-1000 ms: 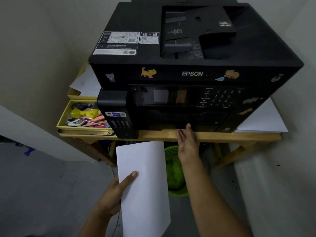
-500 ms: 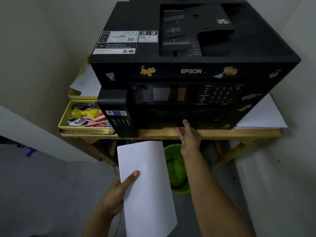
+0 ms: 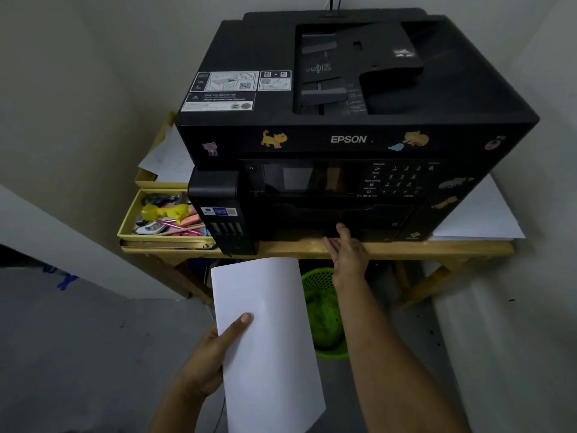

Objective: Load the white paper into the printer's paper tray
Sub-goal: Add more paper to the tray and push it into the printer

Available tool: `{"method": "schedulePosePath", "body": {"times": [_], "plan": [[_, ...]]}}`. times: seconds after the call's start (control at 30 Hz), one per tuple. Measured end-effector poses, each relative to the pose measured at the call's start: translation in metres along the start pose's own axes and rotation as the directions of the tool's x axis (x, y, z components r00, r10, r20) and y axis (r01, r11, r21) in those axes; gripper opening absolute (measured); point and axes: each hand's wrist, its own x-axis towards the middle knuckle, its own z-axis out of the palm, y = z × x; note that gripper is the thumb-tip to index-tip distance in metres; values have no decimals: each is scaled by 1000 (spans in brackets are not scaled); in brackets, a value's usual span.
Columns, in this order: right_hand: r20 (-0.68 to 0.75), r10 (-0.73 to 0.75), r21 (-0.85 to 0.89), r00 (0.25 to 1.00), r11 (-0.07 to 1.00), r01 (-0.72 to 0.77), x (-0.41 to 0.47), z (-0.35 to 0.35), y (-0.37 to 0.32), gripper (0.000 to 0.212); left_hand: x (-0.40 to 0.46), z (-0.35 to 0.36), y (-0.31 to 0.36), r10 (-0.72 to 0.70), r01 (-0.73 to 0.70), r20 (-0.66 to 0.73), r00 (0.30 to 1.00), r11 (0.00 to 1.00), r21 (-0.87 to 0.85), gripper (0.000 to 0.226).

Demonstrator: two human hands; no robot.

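Note:
A big black Epson printer [image 3: 352, 120] with cat stickers stands on a wooden table [image 3: 406, 247]. Its paper tray [image 3: 368, 228] is the dark closed front panel at the bottom. My right hand [image 3: 348, 253] reaches up to that panel, fingertips on its lower middle edge, fingers held together and extended; whether they hook a handle is hidden. My left hand [image 3: 209, 354] holds a sheet of white paper [image 3: 268, 339] below the table edge, thumb on top.
A yellow box [image 3: 150, 237] of pens and small items sits left of the printer. Loose white sheets [image 3: 477, 214] lie on the table to its right. A green mesh bin [image 3: 324, 314] stands under the table. Walls close in on both sides.
My right hand has crept a little further up onto the printer's lower front. The paper in my left hand has hardly shifted. The view tilted slightly.

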Motion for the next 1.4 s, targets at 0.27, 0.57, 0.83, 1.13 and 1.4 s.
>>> {"method": "schedulePosePath", "body": {"times": [0.27, 0.57, 0.83, 1.13, 1.4], "plan": [[5, -38, 7, 999, 999, 38, -9, -22, 14, 26, -3, -4, 3, 14, -14, -19, 1000, 1000, 6, 40], [62, -57, -46, 996, 997, 60, -31, -49, 19, 25, -13, 4, 7, 54, -54, -6, 999, 999, 4, 38], [97, -11, -69, 995, 997, 18, -57, -75, 16, 36, -35, 6, 18, 64, -64, 35, 997, 998, 7, 46], [105, 2, -76, 994, 997, 6, -86, -99, 20, 38, -61, -9, 46, 164, -164, 8, 986, 986, -9, 57], [97, 7, -28, 995, 1000, -4, -109, -117, 22, 35, -74, -10, 62, 220, -220, 8, 976, 976, 5, 46]]}}
